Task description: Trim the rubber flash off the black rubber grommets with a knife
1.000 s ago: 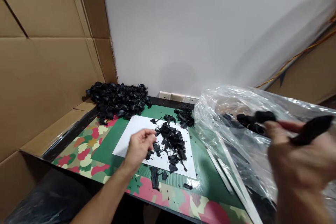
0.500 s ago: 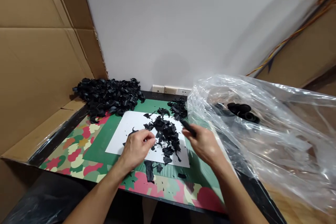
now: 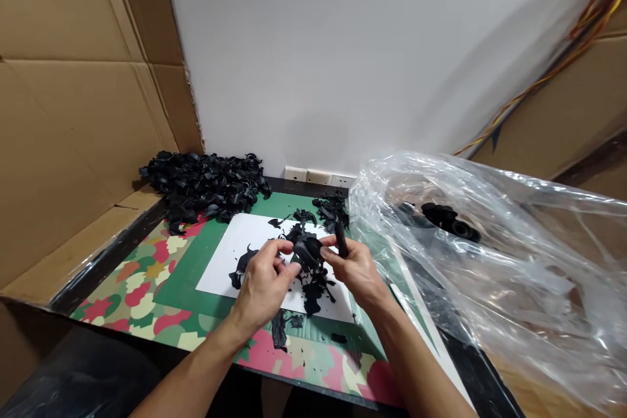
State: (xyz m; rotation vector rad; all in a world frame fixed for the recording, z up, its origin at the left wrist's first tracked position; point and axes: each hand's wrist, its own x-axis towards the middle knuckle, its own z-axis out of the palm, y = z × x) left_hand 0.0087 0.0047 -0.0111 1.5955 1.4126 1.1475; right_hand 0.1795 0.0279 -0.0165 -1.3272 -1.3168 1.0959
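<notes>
My left hand (image 3: 263,281) and my right hand (image 3: 355,268) meet over a white sheet (image 3: 230,249) on the green mat. Between the fingertips of both sits a round black rubber part (image 3: 307,251). My right hand also grips a black-handled tool (image 3: 340,239), its handle sticking up past the thumb. Black rubber scraps (image 3: 313,290) lie scattered on the sheet beneath the hands.
A big heap of black rubber pieces (image 3: 206,183) fills the back left corner by the cardboard wall (image 3: 73,117). A clear plastic bag (image 3: 490,255) holding black round parts (image 3: 448,219) spreads across the right. The camouflage-patterned mat (image 3: 142,287) reaches the table's front edge.
My right hand came from near the camera down to the sheet with the tool. Both hands have closed on a black rubber part, now lifted just above the scraps.
</notes>
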